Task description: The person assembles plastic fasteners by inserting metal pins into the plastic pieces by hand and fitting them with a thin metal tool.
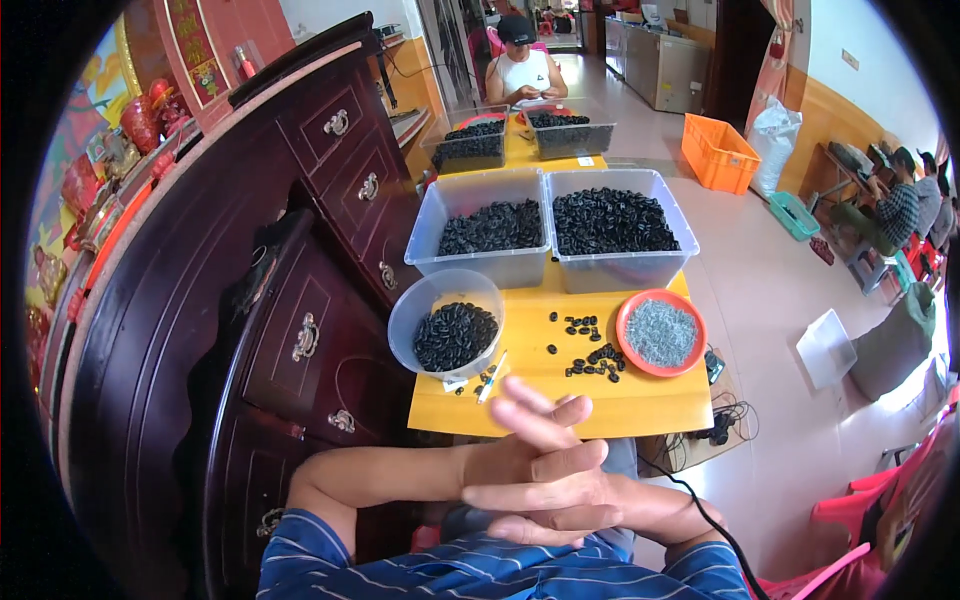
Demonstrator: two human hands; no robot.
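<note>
Your left hand [520,465] and right hand [560,500] pressed together near the yellow worktop [560,395] edge, fingers loosely spread, holding nothing, small black parts [592,362] loose just beyond, round clear bowl [447,322] left, orange dish [661,332] right

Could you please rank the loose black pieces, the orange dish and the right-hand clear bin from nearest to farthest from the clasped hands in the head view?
From the clasped hands, empty at the table's near edge:
1. Loose black pieces, just ahead on the yellow table.
2. Orange dish, ahead and to the right.
3. Right-hand clear bin, farther back, beyond the dish.
</note>
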